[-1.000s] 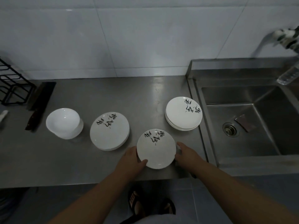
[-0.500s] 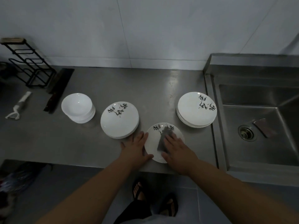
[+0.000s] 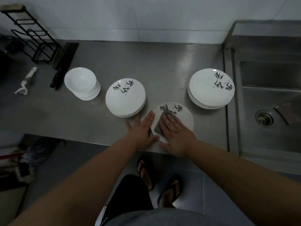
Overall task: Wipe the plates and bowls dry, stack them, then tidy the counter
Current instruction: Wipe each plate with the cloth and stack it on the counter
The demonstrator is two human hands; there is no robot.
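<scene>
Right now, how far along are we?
Done: the middle stack of white printed plates, the sink-side plate stack and the plain white bowl stack stand. In hand: the right hand presses a grey cloth on a single printed plate, left hand steadying. Left: stacking it, tidying the white peeler and dark cleaver.

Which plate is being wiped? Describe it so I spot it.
Left of the sink, the counter holds two plate stacks. The plate lies nearer the front edge between them: single, not stacked, with a grey cloth pressed on it by the right hand.
</scene>
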